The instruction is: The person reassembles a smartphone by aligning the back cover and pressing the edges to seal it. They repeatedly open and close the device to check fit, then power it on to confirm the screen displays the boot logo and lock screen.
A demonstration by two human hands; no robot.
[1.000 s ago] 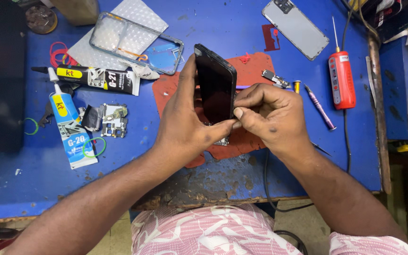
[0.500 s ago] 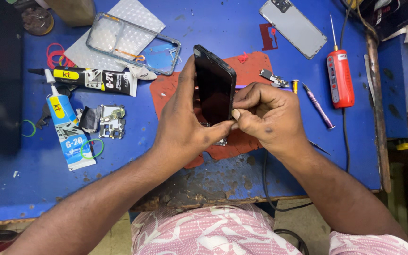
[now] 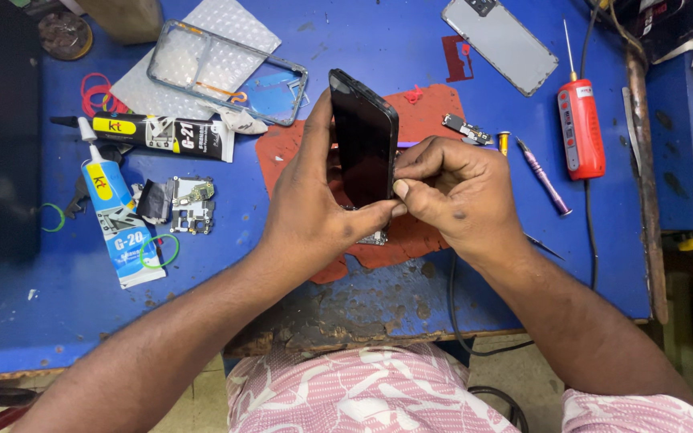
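Observation:
A black smartphone point(image 3: 362, 138) stands on edge above the red mat point(image 3: 431, 112) in the middle of the blue workbench. My left hand point(image 3: 314, 212) grips it from the left, thumb under its lower end. My right hand point(image 3: 455, 192) pinches the phone's right edge with thumb and fingertips. A small circuit part point(image 3: 374, 238) shows just under the phone, partly hidden by my hands.
Two glue tubes, one black point(image 3: 162, 135) and one white-blue point(image 3: 118, 220), lie at the left beside a small circuit board point(image 3: 190, 204). A clear phone frame point(image 3: 226, 72) lies behind them. A grey back cover point(image 3: 499, 44), red tool point(image 3: 579, 128) and purple screwdriver point(image 3: 543, 176) are at the right.

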